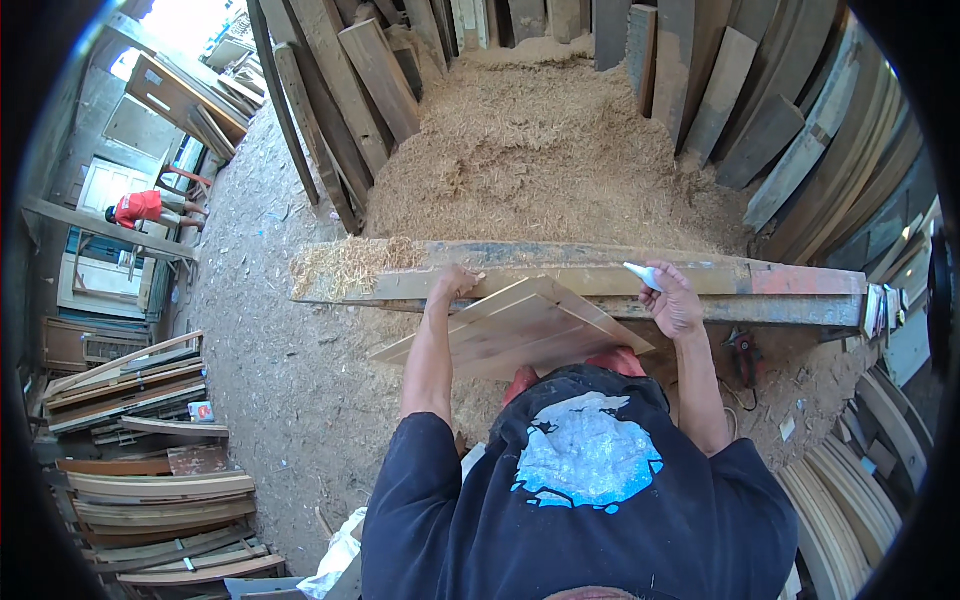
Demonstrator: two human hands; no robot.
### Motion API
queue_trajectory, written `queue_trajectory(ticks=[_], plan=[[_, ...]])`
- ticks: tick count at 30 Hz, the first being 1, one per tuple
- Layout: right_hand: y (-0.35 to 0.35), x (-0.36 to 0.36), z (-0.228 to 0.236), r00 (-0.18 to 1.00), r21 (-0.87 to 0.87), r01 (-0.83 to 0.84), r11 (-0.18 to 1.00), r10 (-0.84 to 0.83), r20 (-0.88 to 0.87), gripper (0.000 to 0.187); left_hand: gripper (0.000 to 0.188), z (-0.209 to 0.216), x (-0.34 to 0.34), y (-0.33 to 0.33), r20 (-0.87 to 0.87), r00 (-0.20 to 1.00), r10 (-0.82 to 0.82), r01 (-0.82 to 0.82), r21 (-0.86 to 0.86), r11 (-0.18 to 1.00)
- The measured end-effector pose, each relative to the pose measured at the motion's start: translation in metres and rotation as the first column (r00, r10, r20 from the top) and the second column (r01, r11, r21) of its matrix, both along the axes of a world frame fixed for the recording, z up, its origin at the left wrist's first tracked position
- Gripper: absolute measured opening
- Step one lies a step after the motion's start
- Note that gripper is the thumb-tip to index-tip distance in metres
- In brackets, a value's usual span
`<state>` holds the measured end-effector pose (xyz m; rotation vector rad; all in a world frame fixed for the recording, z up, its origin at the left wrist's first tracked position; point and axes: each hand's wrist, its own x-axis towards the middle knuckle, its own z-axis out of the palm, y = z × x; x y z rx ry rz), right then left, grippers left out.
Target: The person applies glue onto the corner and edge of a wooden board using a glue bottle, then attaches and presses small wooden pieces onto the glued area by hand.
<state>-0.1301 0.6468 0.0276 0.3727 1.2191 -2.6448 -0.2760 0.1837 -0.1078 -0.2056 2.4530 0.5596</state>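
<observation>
A small white squeeze bottle with a pointed tip (641, 275) is gripped in my right hand (674, 302), its tip pointing left above the long wooden bench (700, 280). My left hand (458, 283) is closed at the near edge of the bench, fingertips together. Whether they pinch something small I cannot make out. Between my hands a pale wooden panel (520, 335) leans at a slant, one corner up near the bench edge and its lower part against my legs.
Wood shavings (350, 265) are heaped on the bench's left end. Sawdust (540, 150) covers the ground beyond. Planks (380, 80) lean around the far side. A red and black power tool (743, 355) lies below the bench at right. Another person in red (140, 207) bends at far left.
</observation>
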Motion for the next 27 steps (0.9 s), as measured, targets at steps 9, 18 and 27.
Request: queue_trajectory(ticks=[9, 18, 27], plan=[[-0.011, -0.003, 0.008, 0.999, 0.013, 0.006, 1.0, -0.006, 0.046, 0.024, 0.038, 0.007, 0.006, -0.011, 0.152, 0.985, 0.086, -0.099, 0.078, 0.992], [-0.047, -0.02, 0.037, 0.996, -0.025, -0.085, 0.996, 0.085, 0.014, 0.03, 0.024, 0.265, 0.106, 0.054, -0.41, 0.667, 0.622, 0.192, 0.901, 0.389], [-0.086, -0.036, 0.052, 0.972, -0.007, -0.21, 0.978, 0.208, -0.111, 0.029, 0.011, 0.46, 0.223, 0.134, -0.75, 0.562, 0.349, 0.824, 0.545, -0.155]])
